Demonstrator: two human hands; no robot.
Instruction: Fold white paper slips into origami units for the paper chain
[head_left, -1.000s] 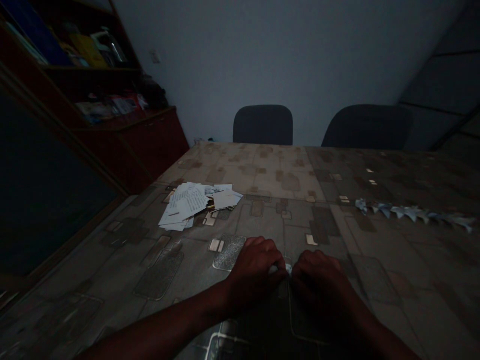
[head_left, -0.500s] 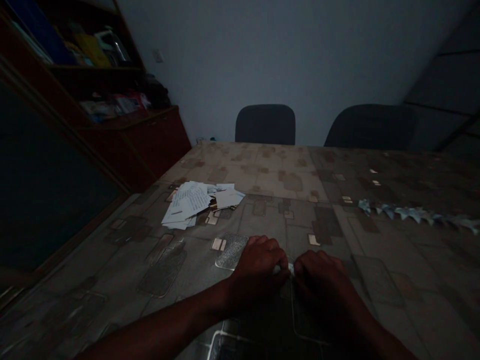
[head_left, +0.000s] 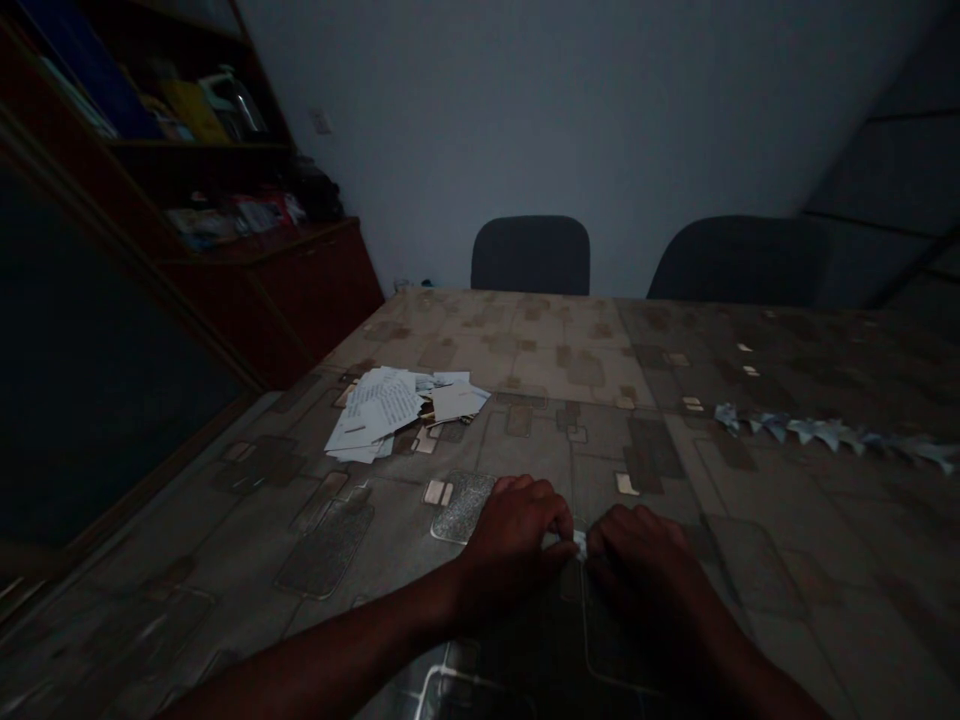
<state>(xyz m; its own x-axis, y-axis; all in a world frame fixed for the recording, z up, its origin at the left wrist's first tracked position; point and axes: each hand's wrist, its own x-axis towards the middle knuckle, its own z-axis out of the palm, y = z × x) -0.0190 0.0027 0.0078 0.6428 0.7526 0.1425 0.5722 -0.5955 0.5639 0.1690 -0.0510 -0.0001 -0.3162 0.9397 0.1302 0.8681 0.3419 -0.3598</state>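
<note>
Between my two hands, low in the middle of the view, a small white piece of paper [head_left: 580, 543] shows, mostly covered by fingers. My left hand [head_left: 521, 530] pinches its left side with thumb and forefinger. Curled fingers of my right hand [head_left: 641, 550] close on its right side, partly in shadow. Both hands are near the table surface. Beyond my left hand lies a loose pile of white paper pieces [head_left: 382, 405], some with printed text. Over on the right, a row of folded, pointed paper shapes [head_left: 832, 432] lies across the table.
The table [head_left: 540, 340] has a patterned cover with squares. Two dark chairs, one at the centre [head_left: 531, 255] and one on the right [head_left: 739, 260], stand behind its far edge. A reddish cabinet [head_left: 315, 290] with filled shelves stands at the left.
My left thumb and forefinger are slightly more apart, and a bit more of the white paper shows between the hands. The whole view has shifted slightly downward in the picture.
</note>
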